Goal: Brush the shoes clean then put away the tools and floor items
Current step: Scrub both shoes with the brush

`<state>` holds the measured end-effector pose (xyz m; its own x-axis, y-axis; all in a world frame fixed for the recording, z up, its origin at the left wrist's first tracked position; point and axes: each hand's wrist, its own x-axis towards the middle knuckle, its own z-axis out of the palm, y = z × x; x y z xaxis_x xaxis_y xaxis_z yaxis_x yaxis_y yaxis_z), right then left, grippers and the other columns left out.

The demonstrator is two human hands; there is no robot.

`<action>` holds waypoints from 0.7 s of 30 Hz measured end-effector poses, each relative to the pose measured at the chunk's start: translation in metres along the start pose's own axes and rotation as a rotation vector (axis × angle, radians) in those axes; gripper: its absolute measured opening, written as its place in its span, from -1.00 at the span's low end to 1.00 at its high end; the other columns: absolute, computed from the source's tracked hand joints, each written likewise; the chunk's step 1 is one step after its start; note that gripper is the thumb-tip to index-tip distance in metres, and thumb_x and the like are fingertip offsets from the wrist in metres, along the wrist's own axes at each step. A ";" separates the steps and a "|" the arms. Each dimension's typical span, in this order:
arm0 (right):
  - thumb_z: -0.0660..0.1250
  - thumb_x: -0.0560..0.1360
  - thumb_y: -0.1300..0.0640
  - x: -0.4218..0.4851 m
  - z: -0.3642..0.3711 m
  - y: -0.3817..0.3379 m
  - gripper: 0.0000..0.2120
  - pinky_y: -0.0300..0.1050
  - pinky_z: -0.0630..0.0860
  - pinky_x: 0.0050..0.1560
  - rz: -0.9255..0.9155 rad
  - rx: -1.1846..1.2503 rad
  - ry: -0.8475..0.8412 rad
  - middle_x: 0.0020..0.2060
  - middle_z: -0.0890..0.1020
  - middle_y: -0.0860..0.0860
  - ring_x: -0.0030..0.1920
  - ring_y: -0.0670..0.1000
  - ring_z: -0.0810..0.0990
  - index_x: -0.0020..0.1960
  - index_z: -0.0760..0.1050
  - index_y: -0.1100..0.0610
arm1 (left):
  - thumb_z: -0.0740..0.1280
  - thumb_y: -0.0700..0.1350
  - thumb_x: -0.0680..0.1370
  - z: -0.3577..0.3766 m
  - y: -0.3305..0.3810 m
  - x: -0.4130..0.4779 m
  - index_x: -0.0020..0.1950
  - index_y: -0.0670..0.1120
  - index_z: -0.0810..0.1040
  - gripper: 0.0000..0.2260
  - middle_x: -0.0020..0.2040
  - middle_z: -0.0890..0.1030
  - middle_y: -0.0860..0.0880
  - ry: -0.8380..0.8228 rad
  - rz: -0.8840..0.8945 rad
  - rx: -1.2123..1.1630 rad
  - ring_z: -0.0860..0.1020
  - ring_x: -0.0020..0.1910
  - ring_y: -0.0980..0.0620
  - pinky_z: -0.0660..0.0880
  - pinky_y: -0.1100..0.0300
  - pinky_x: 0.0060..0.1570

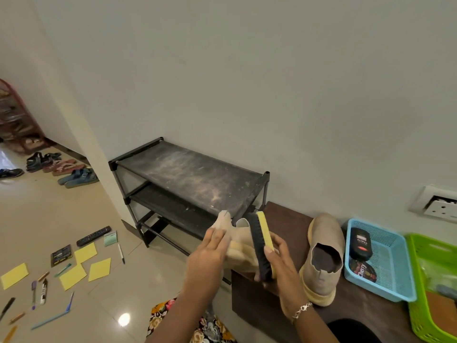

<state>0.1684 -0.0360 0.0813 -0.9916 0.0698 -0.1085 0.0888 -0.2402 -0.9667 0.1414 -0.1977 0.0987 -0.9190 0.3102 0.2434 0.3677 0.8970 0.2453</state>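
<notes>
My left hand (210, 253) holds a beige slip-on shoe (238, 240) up in front of me, above the edge of a dark brown bench (279, 216). My right hand (279, 258) grips a yellow-backed brush with black bristles (261, 246), its bristles against the shoe's side. The matching beige shoe (322, 258) stands on the bench to the right. On the floor to the left lie yellow sticky notes (99, 268), several pens and markers (37, 293), a black remote (94, 235), a black card (60, 254) and a small green pad (110, 238).
A dusty black two-tier shoe rack (193, 179) stands against the wall ahead. A blue basket (400, 288) with polish containers and a green basket (420, 323) sit on the bench at right. Sandals (79, 177) line the far left floor. A wall socket (442, 206) is at right.
</notes>
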 end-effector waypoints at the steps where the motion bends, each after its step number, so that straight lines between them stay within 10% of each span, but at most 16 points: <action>1: 0.29 0.42 -0.06 0.000 -0.007 0.006 -0.67 0.04 0.56 -0.04 0.010 -0.021 0.038 0.11 0.54 0.04 -0.04 0.07 0.57 0.18 0.41 -0.20 | 0.42 -0.22 0.43 -0.004 0.004 0.002 0.35 -0.04 0.43 -0.50 0.40 0.40 0.01 -0.029 -0.013 -0.004 0.26 0.44 0.01 0.53 0.16 0.04; 5: 0.30 0.34 -0.13 -0.005 -0.018 0.017 -0.70 0.21 0.39 0.29 0.064 -0.001 0.079 0.24 0.48 -0.04 0.26 0.06 0.45 0.07 0.45 -0.34 | 0.18 -0.08 0.59 -0.014 0.027 0.011 0.50 0.03 0.10 -0.51 0.51 0.13 0.08 -0.021 0.002 0.088 0.17 0.46 0.10 0.39 0.20 0.21; 10: 0.22 0.52 0.03 -0.003 -0.027 0.007 -0.76 0.17 0.34 0.34 0.022 0.004 0.128 0.25 0.47 -0.04 0.25 0.05 0.44 0.12 0.39 -0.27 | 0.20 -0.04 0.59 -0.019 0.055 0.020 0.38 0.00 0.20 -0.62 0.36 0.36 0.04 0.014 -0.052 0.037 0.45 0.24 0.07 0.47 0.20 0.07; 15: 0.17 0.56 0.09 0.008 -0.042 -0.005 -0.75 0.03 0.46 0.17 0.026 0.069 0.197 0.18 0.49 0.00 0.20 0.09 0.48 0.19 0.35 -0.16 | 0.26 -0.11 0.55 -0.033 0.071 0.044 0.31 0.12 0.33 -0.65 0.21 0.48 0.06 -0.075 -0.078 -0.076 0.51 0.11 0.04 0.42 0.21 0.02; 21: 0.14 0.58 0.15 0.022 -0.059 -0.022 -0.82 -0.13 0.47 -0.05 0.010 0.109 0.232 0.08 0.53 0.04 0.09 0.05 0.53 0.12 0.39 -0.07 | 0.41 -0.09 0.46 -0.047 0.060 0.074 0.35 0.20 0.38 -0.50 0.43 0.32 0.16 -0.304 0.111 -0.226 0.24 0.43 0.10 0.26 0.10 0.31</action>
<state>0.1504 0.0281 0.0867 -0.9418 0.2837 -0.1806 0.0757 -0.3444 -0.9358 0.1024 -0.1360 0.1755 -0.8597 0.5107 -0.0009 0.4578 0.7714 0.4420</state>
